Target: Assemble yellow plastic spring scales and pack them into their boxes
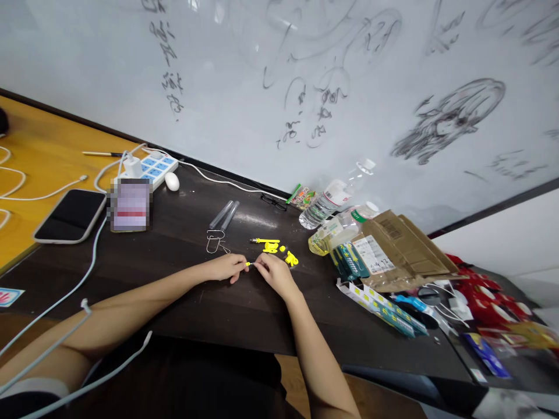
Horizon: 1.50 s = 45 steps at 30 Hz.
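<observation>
My left hand [227,268] pinches a small yellow part [247,264] above the dark table. Close beside it, my right hand [276,273] is closed at the fingertips around something thin and pale at the part's right end; its kind is too small to make out. Just beyond my hands lie a yellow stick with a metal tip [264,240], a yellow clip-like piece [271,248], a small yellow bit [282,248] and a yellow piece with prongs [292,259]. Bent metal wires [215,241] and two clear tubes [224,215] rest farther left.
At left are a phone [72,215], a power strip [159,169] and white cables. Glasses [273,202], a clear bottle [321,205], a bottle of yellow liquid [321,241] and flattened cardboard [393,250] stand or lie right. An opened box [379,308] is nearer.
</observation>
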Each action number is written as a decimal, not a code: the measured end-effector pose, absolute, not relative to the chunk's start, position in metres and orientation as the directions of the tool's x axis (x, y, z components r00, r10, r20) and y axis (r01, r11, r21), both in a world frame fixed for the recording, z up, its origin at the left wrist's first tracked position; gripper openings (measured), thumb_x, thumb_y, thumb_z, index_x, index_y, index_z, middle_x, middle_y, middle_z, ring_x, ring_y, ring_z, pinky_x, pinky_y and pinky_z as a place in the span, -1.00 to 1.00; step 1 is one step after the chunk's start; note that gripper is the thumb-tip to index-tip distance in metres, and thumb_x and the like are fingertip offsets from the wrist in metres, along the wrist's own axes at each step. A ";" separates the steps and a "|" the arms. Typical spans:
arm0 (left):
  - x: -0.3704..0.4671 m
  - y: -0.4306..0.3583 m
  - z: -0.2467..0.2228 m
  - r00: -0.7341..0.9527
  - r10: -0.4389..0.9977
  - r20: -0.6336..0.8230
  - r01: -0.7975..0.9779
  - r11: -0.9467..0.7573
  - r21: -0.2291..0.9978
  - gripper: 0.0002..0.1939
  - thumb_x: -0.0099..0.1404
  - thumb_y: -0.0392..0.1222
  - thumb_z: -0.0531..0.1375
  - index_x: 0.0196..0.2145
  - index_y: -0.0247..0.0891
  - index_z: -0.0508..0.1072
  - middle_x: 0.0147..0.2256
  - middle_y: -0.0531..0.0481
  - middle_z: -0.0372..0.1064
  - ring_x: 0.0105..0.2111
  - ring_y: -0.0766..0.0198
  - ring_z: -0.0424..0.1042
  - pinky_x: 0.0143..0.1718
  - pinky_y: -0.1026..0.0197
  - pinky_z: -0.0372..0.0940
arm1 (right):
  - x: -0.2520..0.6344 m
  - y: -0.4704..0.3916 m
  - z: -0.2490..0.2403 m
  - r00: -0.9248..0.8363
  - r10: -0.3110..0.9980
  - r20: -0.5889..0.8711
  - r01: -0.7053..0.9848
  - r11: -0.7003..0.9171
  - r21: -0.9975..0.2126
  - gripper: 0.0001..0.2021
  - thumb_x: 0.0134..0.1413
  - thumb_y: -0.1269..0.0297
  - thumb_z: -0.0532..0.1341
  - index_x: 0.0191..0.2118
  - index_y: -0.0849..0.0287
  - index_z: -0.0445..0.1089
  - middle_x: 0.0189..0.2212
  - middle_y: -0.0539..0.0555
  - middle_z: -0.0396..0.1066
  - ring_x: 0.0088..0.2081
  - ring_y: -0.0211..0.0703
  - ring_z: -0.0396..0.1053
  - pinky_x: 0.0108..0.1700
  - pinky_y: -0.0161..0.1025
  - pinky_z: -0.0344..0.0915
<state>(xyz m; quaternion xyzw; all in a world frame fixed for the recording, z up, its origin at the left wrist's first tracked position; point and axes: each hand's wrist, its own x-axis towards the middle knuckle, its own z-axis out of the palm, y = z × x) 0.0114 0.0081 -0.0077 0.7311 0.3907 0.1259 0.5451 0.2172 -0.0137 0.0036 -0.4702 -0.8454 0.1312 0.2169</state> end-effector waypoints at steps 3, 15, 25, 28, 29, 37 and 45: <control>0.012 0.010 -0.010 0.654 0.696 -0.297 0.425 -0.013 0.905 -0.69 0.32 0.01 -0.10 -0.25 -0.25 0.28 -0.68 0.16 0.23 -0.80 0.45 -0.01 -0.77 0.40 -0.06 | 0.217 -0.014 0.003 -0.476 0.841 0.259 0.735 0.541 -0.408 -0.85 0.20 0.27 0.10 -0.39 0.10 0.33 -0.43 0.04 0.37 -0.34 -0.17 0.31 -0.27 -0.29 0.17; 0.014 0.006 -0.009 0.645 0.746 -0.165 0.457 -0.204 0.866 -0.66 0.34 -0.08 -0.13 -0.20 -0.28 0.35 -0.69 0.17 0.23 -0.69 0.39 0.17 -0.54 0.35 0.12 | 0.209 -0.020 0.003 -0.483 0.819 0.309 0.780 0.563 -0.274 -0.82 0.24 0.24 0.04 -0.33 0.10 0.33 -0.39 0.08 0.38 -0.30 -0.13 0.32 -0.27 -0.27 0.19; 0.017 -0.006 0.004 0.578 0.811 -0.087 0.614 -0.362 0.702 -0.71 0.35 -0.18 -0.13 -0.26 -0.26 0.36 -0.59 0.06 0.34 -0.51 0.27 0.37 -0.39 0.28 0.18 | 0.205 -0.021 0.000 -0.453 0.839 0.301 0.779 0.537 -0.324 -0.85 0.23 0.25 0.05 -0.34 0.11 0.30 -0.40 0.08 0.39 -0.34 -0.14 0.33 -0.31 -0.27 0.19; 0.020 -0.009 0.006 0.555 0.830 -0.062 0.692 -0.419 0.588 -0.73 0.36 -0.19 -0.12 -0.26 -0.27 0.35 -0.40 -0.08 0.45 -0.35 0.16 0.44 -0.32 0.23 0.21 | 0.204 -0.021 -0.002 -0.447 0.841 0.305 0.780 0.533 -0.327 -0.84 0.23 0.25 0.04 -0.35 0.11 0.29 -0.41 0.07 0.39 -0.35 -0.15 0.33 -0.31 -0.28 0.19; 0.020 -0.010 0.007 0.555 0.830 -0.064 0.709 -0.431 0.559 -0.73 0.36 -0.19 -0.12 -0.24 -0.28 0.34 -0.34 -0.13 0.46 -0.31 0.12 0.45 -0.31 0.21 0.21 | 0.203 -0.021 -0.003 -0.444 0.841 0.308 0.780 0.532 -0.329 -0.84 0.23 0.26 0.04 -0.35 0.11 0.28 -0.41 0.07 0.39 -0.35 -0.15 0.33 -0.31 -0.28 0.19; 0.018 -0.011 0.003 0.540 0.837 -0.089 0.724 -0.408 0.557 -0.76 0.38 -0.16 -0.15 -0.09 -0.25 0.18 -0.25 -0.16 0.45 -0.25 0.06 0.46 -0.27 0.16 0.24 | 0.201 -0.021 -0.002 -0.381 0.878 0.288 0.727 0.477 -0.494 -0.88 0.18 0.27 0.08 -0.38 0.10 0.26 -0.45 0.02 0.41 -0.39 -0.18 0.36 -0.31 -0.29 0.22; 0.020 -0.012 0.003 0.566 0.820 -0.086 0.741 -0.460 0.489 -0.78 0.38 -0.13 -0.19 -0.16 -0.23 0.16 -0.29 -0.19 0.46 -0.32 0.03 0.48 -0.38 0.18 0.23 | 0.202 -0.018 -0.009 -0.318 0.916 0.244 0.576 0.391 -0.718 -0.89 0.14 0.29 0.11 -0.40 0.11 0.26 -0.45 0.02 0.47 -0.40 -0.18 0.43 -0.29 -0.27 0.31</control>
